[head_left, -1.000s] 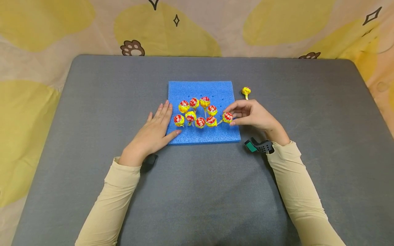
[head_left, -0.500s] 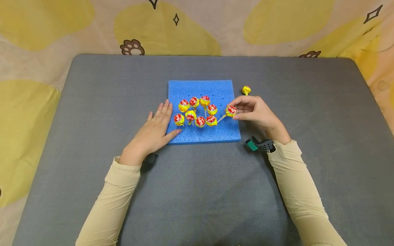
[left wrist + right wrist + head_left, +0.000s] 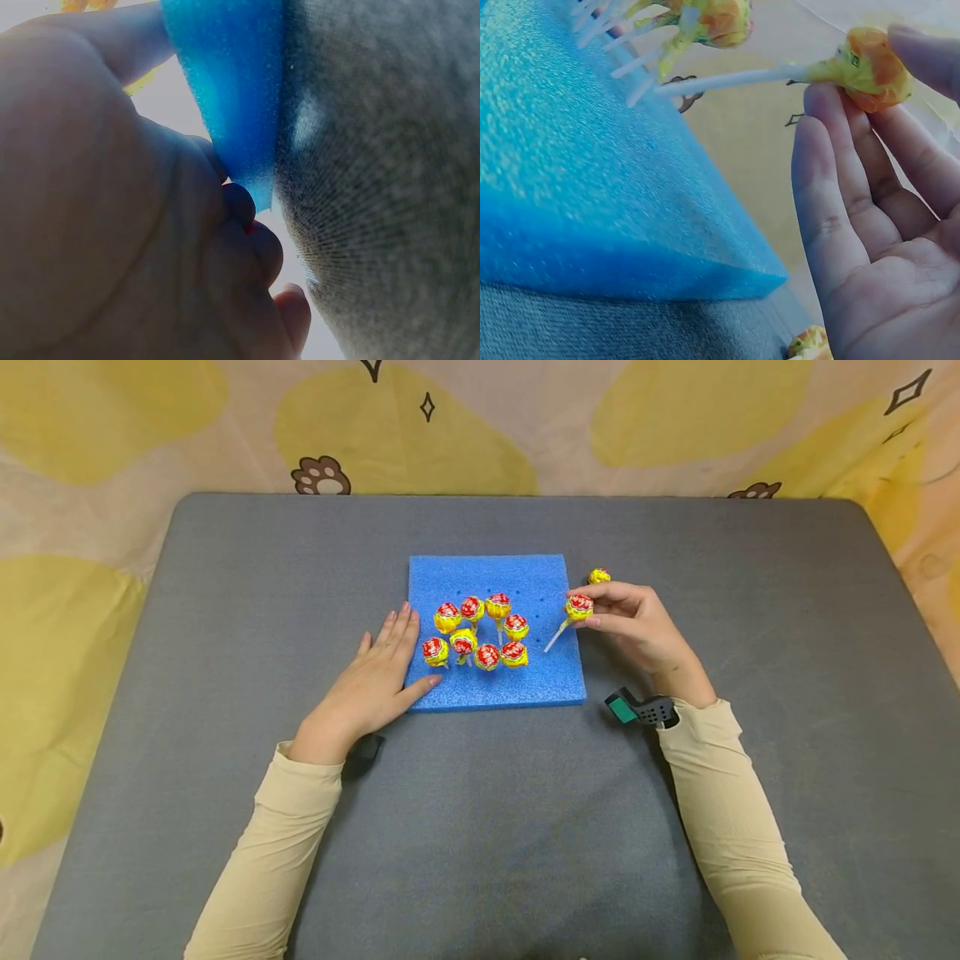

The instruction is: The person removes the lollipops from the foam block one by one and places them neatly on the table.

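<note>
A blue foam block (image 3: 487, 689) lies on the table, with several red-and-yellow wrapped lollipops (image 3: 487, 657) standing in it by their sticks. My left hand (image 3: 371, 685) rests flat along the block's left side, fingers straight and thumb on the top face; the left wrist view shows the block's edge (image 3: 232, 90) beside the fingers. My right hand (image 3: 637, 622) pinches one lollipop (image 3: 579, 607) by its wrapped head, above the block's right edge. Its white stick (image 3: 727, 79) slants down to the left, its tip apart from the foam.
Another lollipop (image 3: 598, 577) lies on the grey table (image 3: 480, 827) just beyond my right hand, partly hidden by it. Small holes dot the foam behind and right of the standing lollipops. A patterned cloth (image 3: 465, 427) hangs behind the table's far edge.
My right hand has moved up and to the right with its lollipop, whose stick has come away from beside the front-right lollipop. My left hand has stayed still.
</note>
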{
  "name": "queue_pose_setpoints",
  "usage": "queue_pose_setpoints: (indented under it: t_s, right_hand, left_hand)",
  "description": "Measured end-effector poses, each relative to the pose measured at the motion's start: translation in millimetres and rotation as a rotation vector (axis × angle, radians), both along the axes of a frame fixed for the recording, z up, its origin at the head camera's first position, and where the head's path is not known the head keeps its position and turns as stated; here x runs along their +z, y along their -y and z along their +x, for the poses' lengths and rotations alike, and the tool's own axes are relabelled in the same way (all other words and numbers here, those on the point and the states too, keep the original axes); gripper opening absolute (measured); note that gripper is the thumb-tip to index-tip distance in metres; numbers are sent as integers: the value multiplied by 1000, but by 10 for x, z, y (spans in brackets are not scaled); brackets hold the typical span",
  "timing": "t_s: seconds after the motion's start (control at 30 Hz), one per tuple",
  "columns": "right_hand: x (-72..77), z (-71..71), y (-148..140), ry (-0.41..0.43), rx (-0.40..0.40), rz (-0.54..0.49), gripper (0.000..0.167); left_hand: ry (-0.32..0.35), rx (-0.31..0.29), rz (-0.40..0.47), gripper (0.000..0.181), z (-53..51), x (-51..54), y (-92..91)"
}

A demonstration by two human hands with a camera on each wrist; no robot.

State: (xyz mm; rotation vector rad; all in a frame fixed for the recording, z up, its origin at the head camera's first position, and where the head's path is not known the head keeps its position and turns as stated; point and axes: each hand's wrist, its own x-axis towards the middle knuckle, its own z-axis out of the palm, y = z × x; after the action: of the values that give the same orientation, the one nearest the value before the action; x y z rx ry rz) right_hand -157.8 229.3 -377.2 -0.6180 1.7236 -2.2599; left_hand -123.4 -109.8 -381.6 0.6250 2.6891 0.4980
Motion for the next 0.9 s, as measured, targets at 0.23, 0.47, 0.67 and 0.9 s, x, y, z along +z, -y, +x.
queue_pose_setpoints:
  t_s: [0.23,0.47,0.67,0.9]
  right_hand:
    - [-10,-28,-82,24,-55,-151,31]
    - [-35,-45,-190,47,-112,-196,25]
    - [-83,-70,-289,107,-214,-296,18]
    - [-97,-109,-350,193,-319,-323,16]
  left_hand:
    - [-1,-1,2,86,-19,-3,-5]
    - [8,6,-5,87,-7,-19,-5]
    - [15,3,-1,86,0,-14,-6]
    - [-8,-3,15,85,-2,-8,-3]
